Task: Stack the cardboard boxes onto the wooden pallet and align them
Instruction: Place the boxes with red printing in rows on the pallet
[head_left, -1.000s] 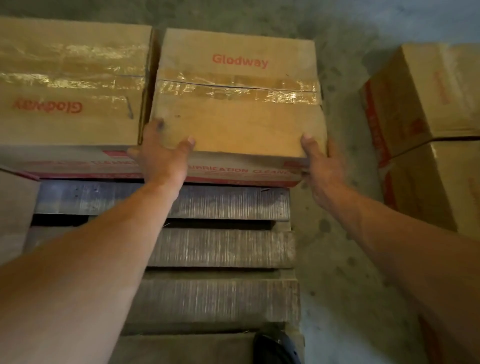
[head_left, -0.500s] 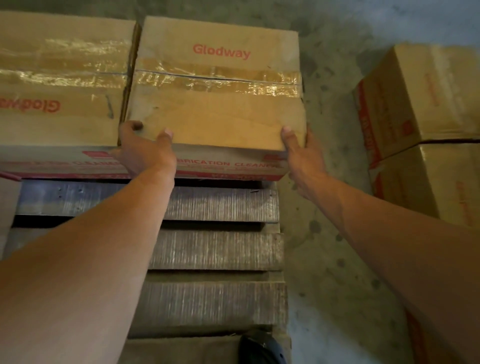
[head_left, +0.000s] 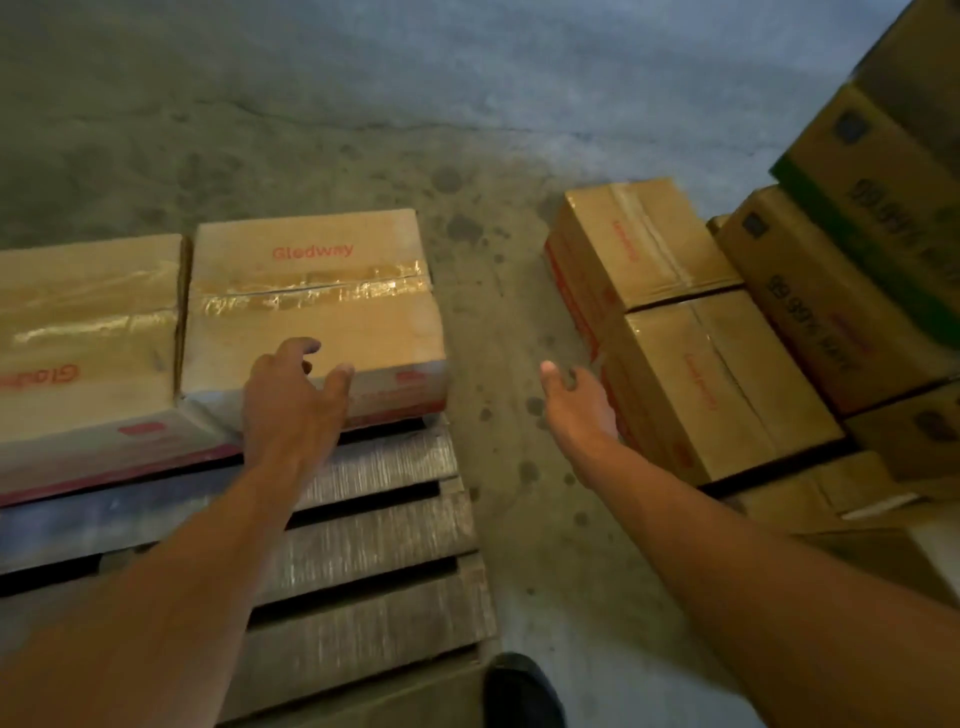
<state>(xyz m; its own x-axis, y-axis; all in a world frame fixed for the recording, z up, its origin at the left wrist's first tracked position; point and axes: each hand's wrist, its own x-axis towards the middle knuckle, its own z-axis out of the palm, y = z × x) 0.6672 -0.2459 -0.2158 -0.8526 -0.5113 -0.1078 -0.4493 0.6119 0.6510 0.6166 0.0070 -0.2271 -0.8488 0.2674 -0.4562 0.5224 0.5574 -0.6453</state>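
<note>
The cardboard box (head_left: 311, 317) sat on the wooden pallet (head_left: 374, 540), at its far right corner, roughly 11 o'clock from where the person stood. It lay flat, top face up. Its tape seam ran from 9 o'clock to 3 o'clock, and its long axis looked to lie the same way, though the wide lens made that hard to judge. The red brand name on the lid read upright toward the person, with the red-striped side face turned to 6 o'clock. A second box (head_left: 88, 332) stood just beside it at its 9 o'clock, with only a thin dark line between them; its lettering was upside down.

The left hand (head_left: 296, 405) reached over the near edge of the cardboard box, fingers spread and slack and thumb out toward 3 o'clock, gripping nothing. I could not tell whether the fingertips touched the lid. The right hand (head_left: 576, 410) hung over the concrete floor (head_left: 493, 322), loosely open and holding nothing, between the pallet and two floor boxes (head_left: 706, 384) at 2 o'clock. Beyond those, toward 3 o'clock, rose a taller stack (head_left: 852, 291) of cartons. A dark shoe (head_left: 519, 691) showed at 6 o'clock beside the pallet's near corner.
</note>
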